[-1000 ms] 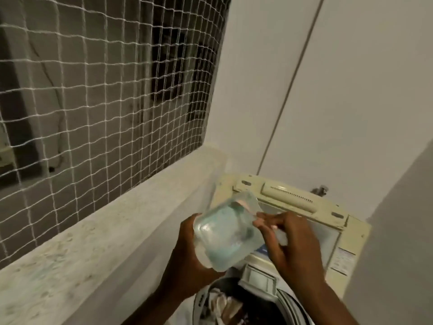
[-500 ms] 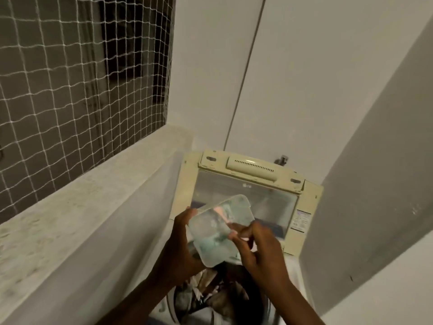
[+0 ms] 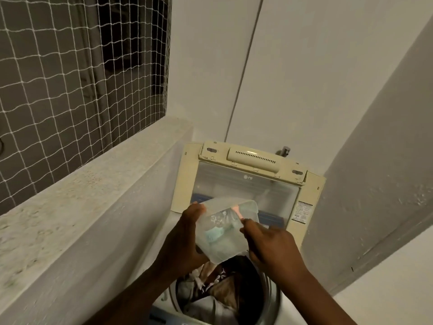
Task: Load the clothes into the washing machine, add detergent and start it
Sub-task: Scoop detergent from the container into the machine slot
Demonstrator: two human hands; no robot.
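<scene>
The container (image 3: 225, 231) had dropped lower, sitting directly above the drum (image 3: 234, 292), left hand (image 3: 185, 238) cupping it, right hand (image 3: 269, 245) pinching its rim.

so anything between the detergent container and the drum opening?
Nothing visible. The clear container, held by the left hand and right hand, sits directly above the open drum. The lid is raised behind it; clothes lie inside.
</scene>
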